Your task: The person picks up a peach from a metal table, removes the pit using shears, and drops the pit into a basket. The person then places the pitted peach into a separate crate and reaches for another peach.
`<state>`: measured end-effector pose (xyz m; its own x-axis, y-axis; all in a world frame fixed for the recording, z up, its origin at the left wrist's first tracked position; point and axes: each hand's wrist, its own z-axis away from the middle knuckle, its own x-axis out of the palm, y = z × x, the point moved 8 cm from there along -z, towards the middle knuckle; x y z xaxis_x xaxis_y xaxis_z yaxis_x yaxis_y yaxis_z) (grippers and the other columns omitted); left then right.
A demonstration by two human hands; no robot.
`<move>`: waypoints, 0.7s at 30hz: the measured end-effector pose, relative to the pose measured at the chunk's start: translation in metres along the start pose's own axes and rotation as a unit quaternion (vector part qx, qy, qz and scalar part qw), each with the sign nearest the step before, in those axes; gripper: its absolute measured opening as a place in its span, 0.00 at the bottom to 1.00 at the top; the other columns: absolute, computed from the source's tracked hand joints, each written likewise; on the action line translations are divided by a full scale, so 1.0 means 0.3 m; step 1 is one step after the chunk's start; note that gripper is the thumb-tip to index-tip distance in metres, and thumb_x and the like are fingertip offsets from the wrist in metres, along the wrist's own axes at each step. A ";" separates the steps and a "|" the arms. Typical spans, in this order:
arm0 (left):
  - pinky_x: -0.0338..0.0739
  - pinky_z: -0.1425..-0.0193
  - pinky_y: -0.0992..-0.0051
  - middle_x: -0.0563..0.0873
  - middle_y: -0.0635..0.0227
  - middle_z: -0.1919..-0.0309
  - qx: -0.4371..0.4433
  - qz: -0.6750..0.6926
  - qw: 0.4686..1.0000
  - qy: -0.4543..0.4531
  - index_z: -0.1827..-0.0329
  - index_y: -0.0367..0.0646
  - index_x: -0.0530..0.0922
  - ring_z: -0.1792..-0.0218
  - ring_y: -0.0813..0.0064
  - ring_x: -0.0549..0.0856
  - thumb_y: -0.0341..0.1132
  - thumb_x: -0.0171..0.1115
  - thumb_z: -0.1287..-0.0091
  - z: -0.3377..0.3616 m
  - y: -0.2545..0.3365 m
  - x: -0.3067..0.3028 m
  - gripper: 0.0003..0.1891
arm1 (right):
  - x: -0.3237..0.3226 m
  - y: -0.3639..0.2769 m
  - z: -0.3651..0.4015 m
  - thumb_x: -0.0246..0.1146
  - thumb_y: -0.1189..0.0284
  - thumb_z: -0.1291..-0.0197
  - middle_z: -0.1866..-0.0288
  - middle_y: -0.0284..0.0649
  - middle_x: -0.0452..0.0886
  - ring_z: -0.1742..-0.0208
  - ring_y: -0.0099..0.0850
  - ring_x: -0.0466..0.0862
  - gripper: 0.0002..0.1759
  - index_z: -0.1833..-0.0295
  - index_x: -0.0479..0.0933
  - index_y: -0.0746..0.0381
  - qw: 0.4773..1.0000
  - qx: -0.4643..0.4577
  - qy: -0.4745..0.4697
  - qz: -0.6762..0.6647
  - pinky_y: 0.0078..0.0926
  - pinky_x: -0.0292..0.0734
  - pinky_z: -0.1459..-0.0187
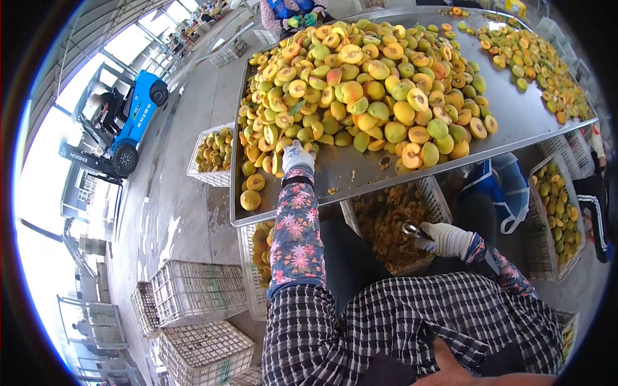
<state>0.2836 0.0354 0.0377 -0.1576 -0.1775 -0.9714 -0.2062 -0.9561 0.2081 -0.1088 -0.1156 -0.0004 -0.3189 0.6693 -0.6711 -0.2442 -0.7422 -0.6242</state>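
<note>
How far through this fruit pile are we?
Done: the crate below the table holds brownish scraps, and many fruits in the pile show cut faces. In hand: the left hand reaches the pile's near edge; the right hand grips a metal tool. Left: much whole fruit lies heaped.

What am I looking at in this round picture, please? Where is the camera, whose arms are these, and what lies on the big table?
There is no machine here. The camera sits on a person's head and looks down, so the round, bent picture shows that person's own arms in flowered sleeves and white gloves. The left hand reaches to the edge of a heap of yellow-green fruits, many cut in half, on a metal table. Whether it grips one I cannot tell. The right hand, lower down, holds a small metal tool. Under the table stands a plastic crate of brownish fruit scraps. At the left stands a blue forklift.
</note>
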 end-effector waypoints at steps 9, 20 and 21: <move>0.82 0.44 0.62 0.84 0.61 0.49 0.114 0.481 0.856 -0.152 0.40 0.43 0.75 0.50 0.61 0.86 0.40 0.65 0.35 0.165 0.103 0.102 0.22 | 0.002 0.018 -0.011 0.58 0.55 0.32 0.63 0.58 0.81 0.58 0.56 0.82 0.24 0.47 0.71 0.68 0.998 -0.042 0.031 -0.035 0.44 0.76 0.55; 0.81 0.45 0.59 0.83 0.60 0.55 -0.053 0.912 0.319 -0.251 0.50 0.40 0.78 0.52 0.60 0.83 0.59 0.50 0.26 0.702 0.286 0.194 0.27 | -0.225 -0.245 -0.039 0.60 0.61 0.32 0.65 0.57 0.80 0.61 0.56 0.82 0.18 0.52 0.70 0.67 0.943 -0.172 0.251 -0.137 0.45 0.74 0.63; 0.80 0.43 0.59 0.83 0.60 0.55 -0.036 0.911 0.338 -0.234 0.49 0.40 0.77 0.50 0.60 0.82 0.60 0.50 0.26 0.701 0.285 0.221 0.28 | -0.237 -0.269 -0.036 0.61 0.61 0.32 0.65 0.56 0.81 0.62 0.56 0.82 0.18 0.52 0.70 0.67 0.937 -0.183 0.276 -0.112 0.45 0.75 0.63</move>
<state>0.0524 -0.0091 0.0152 -0.0991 -0.4467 0.8892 0.6654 0.6347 0.3930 -0.0566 -0.1029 0.0934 0.2502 0.7982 -0.5479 0.1134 -0.5862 -0.8022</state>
